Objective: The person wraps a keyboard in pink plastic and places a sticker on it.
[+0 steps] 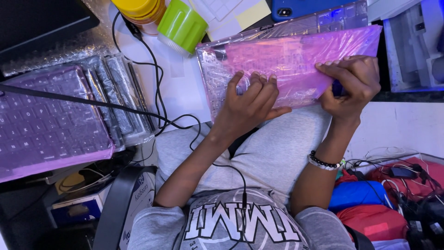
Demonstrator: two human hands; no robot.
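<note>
A clear keyboard [217, 74] wrapped in a pink translucent plastic sleeve [296, 58] rests on my lap and the desk edge. My left hand [247, 104] lies flat on the sleeve near the keyboard's middle, fingers together and pressing down. My right hand [351, 83] grips the pink sleeve further right, fingers curled over the film, with a small dark blue object partly hidden in the palm. A beaded bracelet [323, 163] sits on my right wrist.
A stack of bagged keyboards [55, 120] lies at left, with a black cable [152, 74] running across the white desk. A green cup [182, 25] and yellow lids [138, 9] stand at the back. Red and blue bags with cables [384, 203] sit at lower right.
</note>
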